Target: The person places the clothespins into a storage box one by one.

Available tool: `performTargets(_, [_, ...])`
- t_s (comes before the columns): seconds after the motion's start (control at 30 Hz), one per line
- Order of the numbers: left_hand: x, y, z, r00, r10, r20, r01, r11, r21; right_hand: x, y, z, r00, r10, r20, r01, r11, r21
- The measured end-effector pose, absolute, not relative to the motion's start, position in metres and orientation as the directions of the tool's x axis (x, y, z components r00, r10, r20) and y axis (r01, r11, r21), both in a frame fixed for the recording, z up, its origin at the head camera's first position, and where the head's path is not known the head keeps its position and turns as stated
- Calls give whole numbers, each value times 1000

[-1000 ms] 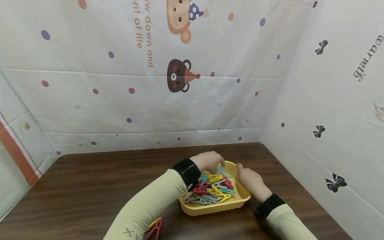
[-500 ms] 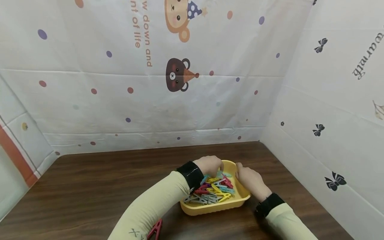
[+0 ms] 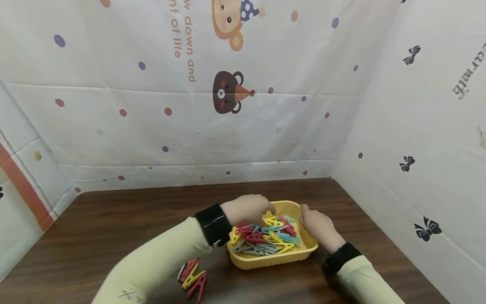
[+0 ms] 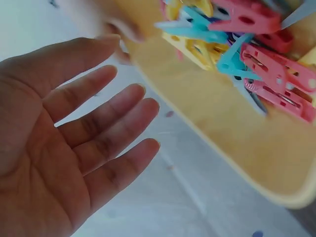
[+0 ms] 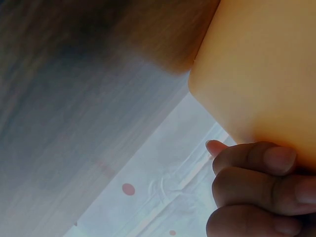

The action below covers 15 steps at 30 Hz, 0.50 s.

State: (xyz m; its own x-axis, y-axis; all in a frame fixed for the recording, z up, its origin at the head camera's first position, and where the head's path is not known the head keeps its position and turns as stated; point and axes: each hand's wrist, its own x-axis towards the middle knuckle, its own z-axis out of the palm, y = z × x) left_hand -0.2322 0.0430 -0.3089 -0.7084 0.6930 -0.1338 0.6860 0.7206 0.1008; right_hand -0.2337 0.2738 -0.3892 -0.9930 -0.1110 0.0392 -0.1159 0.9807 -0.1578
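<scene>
A yellow plastic tray [image 3: 275, 262] stands on the dark wooden table, holding a heap of plastic clothespins [image 3: 262, 240] in red, yellow, blue and grey. My left hand [image 3: 248, 209] hovers by the tray's far left side. In the left wrist view its palm shows, fingers loosely extended and apart from the clothespins, with nothing in them. On the tray's right side, my right hand [image 3: 320, 228] grips the rim. The right wrist view shows its curled fingers [image 5: 256, 190] against the tray's outer wall [image 5: 261, 74]; the thumb is hidden there.
Several loose clothespins [image 3: 193, 276], red, yellow and grey, lie in a row on the table [image 3: 125, 236] left of the tray, close to the left sleeve. A printed white curtain [image 3: 152, 135] hangs behind the table, and another sheet borders its right side.
My left hand has lifted out of the tray and moved slightly left, uncovering more clothespins. The forearm's shift also reveals the loose row on the table. My right hand keeps its grip.
</scene>
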Motion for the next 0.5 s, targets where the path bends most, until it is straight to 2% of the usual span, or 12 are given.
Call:
performTargets(0.2, [-197,-7,-295,-699,712,-66,700,700,145,-234,273,-389,-991,-125,48,-131,979,-158])
performTargets(0.37, [-175,-55,-302,-745,667,-17,656,736,168,-234,273,-389,-991,-127,45,-133,977,-168])
performTargets(0.5, [-158,-92,-325,-802,594,-60,567,790,235,-234,273,-387,-990,-133,41,-138,976,-171])
